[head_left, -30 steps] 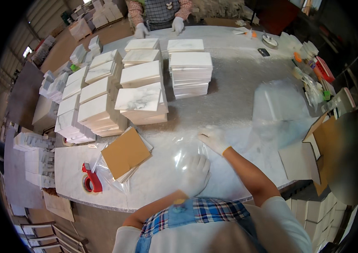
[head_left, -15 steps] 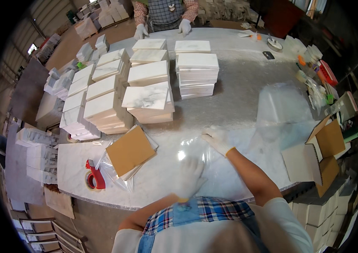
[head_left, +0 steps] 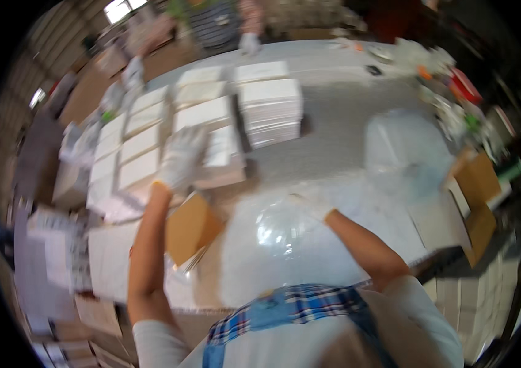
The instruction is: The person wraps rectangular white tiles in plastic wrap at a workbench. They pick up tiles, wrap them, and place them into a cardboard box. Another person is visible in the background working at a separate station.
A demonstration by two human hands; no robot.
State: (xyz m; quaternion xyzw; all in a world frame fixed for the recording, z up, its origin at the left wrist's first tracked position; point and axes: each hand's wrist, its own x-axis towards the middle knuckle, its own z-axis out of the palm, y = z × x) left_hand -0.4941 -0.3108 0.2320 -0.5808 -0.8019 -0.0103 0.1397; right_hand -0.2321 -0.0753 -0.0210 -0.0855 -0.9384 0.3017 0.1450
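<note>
Tile stacks (head_left: 271,101) stand on the worktop (head_left: 334,150). The clear plastic film (head_left: 279,230) lies flat nr. the body, w/ no tile on it as far as I see, so tile & film seem not yet put together. L arm is stretched fwd.; L hand (head_left: 184,156) is at the front stack (head_left: 224,150), fingers pointing away; grip or only touch, cannot tell b/c of blur. R forearm slants inward, R hand (head_left: 311,204) low by the film's far side; its grip is also unclear.
</note>
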